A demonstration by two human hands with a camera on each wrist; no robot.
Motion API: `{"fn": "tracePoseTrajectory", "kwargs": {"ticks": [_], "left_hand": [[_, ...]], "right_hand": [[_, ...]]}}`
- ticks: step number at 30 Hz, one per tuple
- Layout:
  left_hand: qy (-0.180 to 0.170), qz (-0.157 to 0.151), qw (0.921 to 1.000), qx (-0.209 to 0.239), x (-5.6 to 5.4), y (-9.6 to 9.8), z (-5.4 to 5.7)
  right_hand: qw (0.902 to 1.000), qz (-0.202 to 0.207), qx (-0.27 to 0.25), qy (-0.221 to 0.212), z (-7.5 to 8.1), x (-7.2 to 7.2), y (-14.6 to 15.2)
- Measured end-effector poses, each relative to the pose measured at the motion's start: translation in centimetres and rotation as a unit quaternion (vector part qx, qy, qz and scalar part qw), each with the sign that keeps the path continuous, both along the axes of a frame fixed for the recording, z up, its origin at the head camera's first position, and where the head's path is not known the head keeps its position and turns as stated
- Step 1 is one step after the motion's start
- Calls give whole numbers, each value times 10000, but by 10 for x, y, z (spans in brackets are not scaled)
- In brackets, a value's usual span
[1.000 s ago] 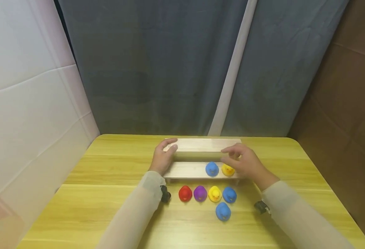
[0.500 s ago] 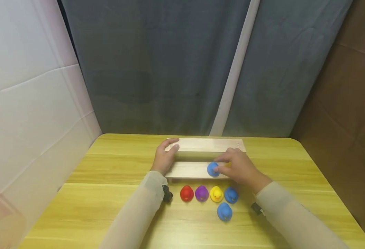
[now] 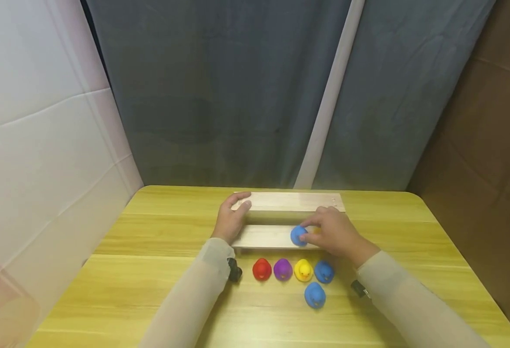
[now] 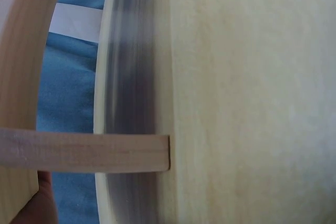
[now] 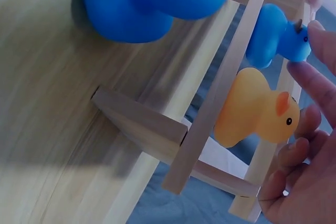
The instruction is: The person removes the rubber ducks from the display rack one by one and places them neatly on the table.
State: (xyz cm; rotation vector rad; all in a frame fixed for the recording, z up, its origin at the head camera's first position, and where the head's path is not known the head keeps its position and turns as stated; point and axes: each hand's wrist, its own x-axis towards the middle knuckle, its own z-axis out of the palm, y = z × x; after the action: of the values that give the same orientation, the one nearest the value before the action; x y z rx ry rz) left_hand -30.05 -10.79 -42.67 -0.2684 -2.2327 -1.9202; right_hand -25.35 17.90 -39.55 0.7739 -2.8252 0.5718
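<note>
A two-tier wooden shelf (image 3: pixel 281 201) stands at the back of the table. My left hand (image 3: pixel 230 220) grips its left end, thumb in front of the upper board. On the lower board sits a blue rubber duck (image 3: pixel 297 236), its head pinched between thumb and forefinger of my right hand (image 3: pixel 338 236). Beside it to the right, a yellow rubber duck (image 5: pixel 247 108) stands on the same board; in the head view my right hand mostly covers it. The left wrist view shows a wooden leg (image 4: pixel 131 153) of the shelf.
In front of the shelf, a red duck (image 3: pixel 262 269), a purple duck (image 3: pixel 283 269), a yellow duck (image 3: pixel 303 270) and a blue duck (image 3: pixel 324 272) form a row on the table (image 3: pixel 150 270). Another blue duck (image 3: pixel 315 295) sits nearer. Grey curtain (image 3: pixel 237 96) hangs behind.
My right hand has moved left from above the yellow duck on the shelf and taken hold of the blue duck. My left hand has stayed on the shelf's left end.
</note>
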Motion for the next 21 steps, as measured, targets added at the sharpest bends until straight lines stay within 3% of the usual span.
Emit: {"fn": "tracePoseTrajectory", "kwargs": {"ticks": [12,21], "left_hand": [[-59,36,10000,-18,3,0,5],[-62,37,10000,-25,3,0,3]], "right_hand": [[9998,-119,69,-150,2,0,-7],[9925,-282,-869,-808,5,4,-3]]}}
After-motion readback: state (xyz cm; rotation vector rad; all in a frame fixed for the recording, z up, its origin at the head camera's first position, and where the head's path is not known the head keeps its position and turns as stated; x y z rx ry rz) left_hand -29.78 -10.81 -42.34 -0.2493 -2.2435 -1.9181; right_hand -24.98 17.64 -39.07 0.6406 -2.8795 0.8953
